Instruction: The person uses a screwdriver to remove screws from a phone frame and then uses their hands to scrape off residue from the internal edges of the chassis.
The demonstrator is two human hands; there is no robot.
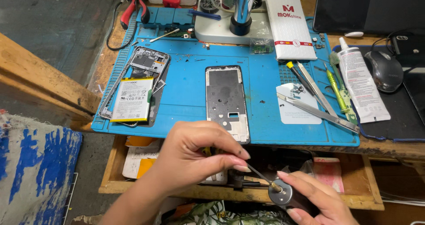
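Two hands work below the bench edge: left hand (195, 156) grip pinching a thin metal tool (259, 175), tip in a small round tin (280, 194) held by right hand (316, 198) grip. On the blue mat (186, 96): white rectangular package (290, 26), white tube (363, 85), yellow-edged white battery label (132, 99).

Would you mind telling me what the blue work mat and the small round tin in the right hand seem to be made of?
Blue work mat: probably silicone rubber, matte, with moulded compartments along its far edge. Small round tin: apparently metal, grey with a dull sheen; the right hand holds it while the left hand dips a thin tool into it.
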